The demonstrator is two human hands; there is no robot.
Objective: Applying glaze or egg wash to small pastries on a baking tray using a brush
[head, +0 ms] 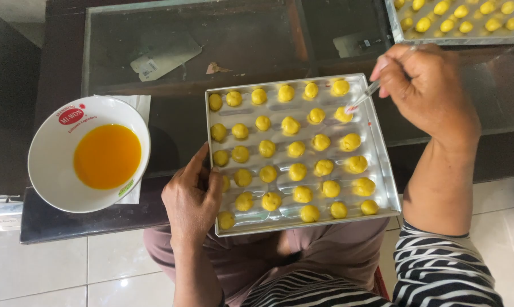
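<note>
A square metal tray [379,170] rests partly on my lap and partly on the table edge, filled with rows of several small yellow dough balls [297,171]. My left hand [193,196] grips the tray's left rim. My right hand [422,85] holds a thin brush [364,95] whose tip touches a dough ball [343,115] near the tray's far right corner.
A white bowl [52,165] of orange-yellow egg wash sits on a paper napkin at the left of the dark glass-topped table [240,45]. A second tray [439,37] of yellow dough balls lies at the far right. White floor tiles lie below.
</note>
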